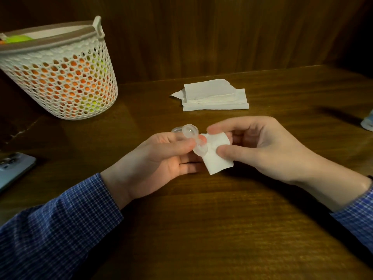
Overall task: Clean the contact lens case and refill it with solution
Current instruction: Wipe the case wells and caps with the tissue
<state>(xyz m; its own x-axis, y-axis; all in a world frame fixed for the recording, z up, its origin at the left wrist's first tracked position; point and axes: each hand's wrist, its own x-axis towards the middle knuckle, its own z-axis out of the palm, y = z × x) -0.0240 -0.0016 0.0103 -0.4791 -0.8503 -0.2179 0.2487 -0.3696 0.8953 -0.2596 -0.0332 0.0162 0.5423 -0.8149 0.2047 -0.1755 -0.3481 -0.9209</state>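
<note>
A clear plastic contact lens case (pixel 194 140) is held above the wooden table, tilted, its two wells without caps. My left hand (pixel 161 160) pinches it at the middle between thumb and fingers. My right hand (pixel 256 147) grips a small folded white tissue (pixel 217 156) and presses it against the lower well of the case. A clear round cap (pixel 176 129) lies on the table just behind my left fingers. At the right edge, part of a white and blue bottle (pixel 367 123) shows.
A stack of white tissues (pixel 214 96) lies behind the hands. At the far left stands a white perforated basket (pixel 60 73) holding orange and green things. A phone (pixel 12 168) lies at the left edge. A dark wooden wall (pixel 222 33) backs the table.
</note>
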